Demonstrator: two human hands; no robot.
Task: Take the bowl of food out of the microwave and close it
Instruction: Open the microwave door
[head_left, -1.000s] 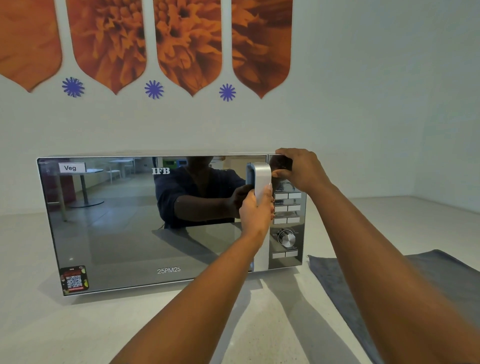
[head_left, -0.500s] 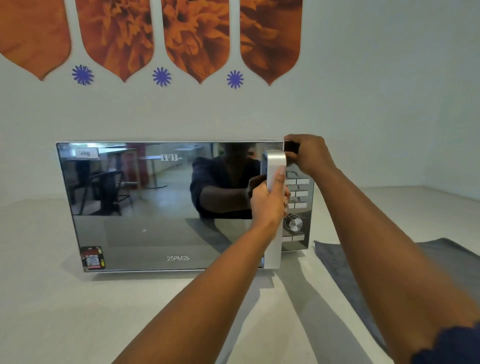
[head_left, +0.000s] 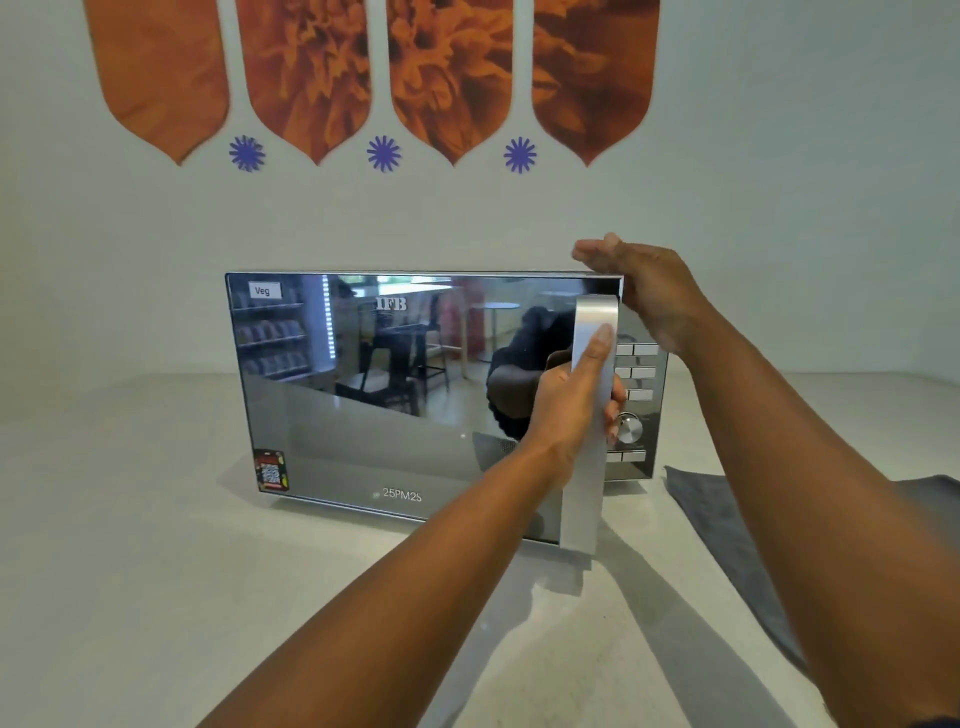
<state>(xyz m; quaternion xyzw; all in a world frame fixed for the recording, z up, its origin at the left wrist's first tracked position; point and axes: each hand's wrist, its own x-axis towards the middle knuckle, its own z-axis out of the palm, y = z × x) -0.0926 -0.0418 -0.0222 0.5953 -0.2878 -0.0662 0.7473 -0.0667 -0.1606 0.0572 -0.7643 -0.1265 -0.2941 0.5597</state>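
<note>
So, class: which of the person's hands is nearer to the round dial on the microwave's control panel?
Left. The left hand grips the door handle, its fingertips right beside the dial. The right hand rests up at the microwave's top right corner, well above it.

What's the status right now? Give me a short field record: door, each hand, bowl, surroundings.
door: microwave door mirrored, swung partly open at its handle side
left hand: left hand wrapped around the silver door handle
right hand: right hand open, resting on the microwave's top right corner above the control panel
bowl: not visible; the interior is hidden behind the door
surroundings: grey cloth flat on the counter, right of the microwave
</note>
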